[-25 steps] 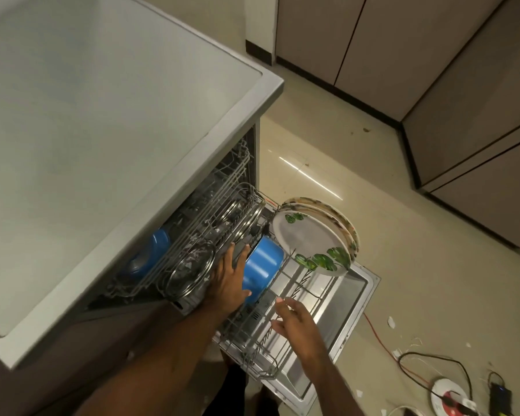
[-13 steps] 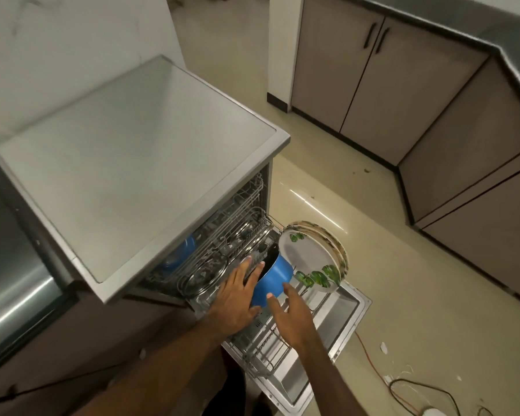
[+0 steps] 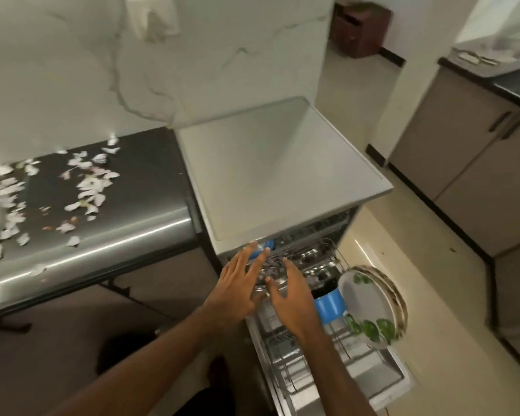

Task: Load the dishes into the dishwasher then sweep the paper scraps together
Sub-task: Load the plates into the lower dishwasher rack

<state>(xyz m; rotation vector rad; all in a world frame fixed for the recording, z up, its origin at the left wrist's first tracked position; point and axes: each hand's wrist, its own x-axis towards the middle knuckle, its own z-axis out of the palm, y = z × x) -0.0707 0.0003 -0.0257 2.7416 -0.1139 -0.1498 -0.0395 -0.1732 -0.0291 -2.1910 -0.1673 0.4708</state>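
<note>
Upper rack (image 3: 312, 259): grey wire, part-way out of the dishwasher (image 3: 270, 175), blue bowl (image 3: 266, 245) inside. Left hand (image 3: 240, 285) and right hand (image 3: 290, 297) at its front edge, fingers straight and spread, gripping nothing. Push level, both palms even (a skewed rack probably jams). Lower rack (image 3: 297, 364): smooth blue cup (image 3: 330, 306); glossy leaf-printed plates (image 3: 370, 304), upright. Paper scraps (image 3: 87, 187): thin, pale, scattered on the steel counter (image 3: 138, 232), unswept.

Left grip (image 3: 240, 283) and right grip (image 3: 294, 298), fingers spread, over the dishwasher (image 3: 267, 175) upper rack (image 3: 312, 259); blue cup (image 3: 330, 306) beside leaf-patterned plates (image 3: 370, 304); paper scraps (image 3: 87, 187) litter the worktop (image 3: 150, 175).
</note>
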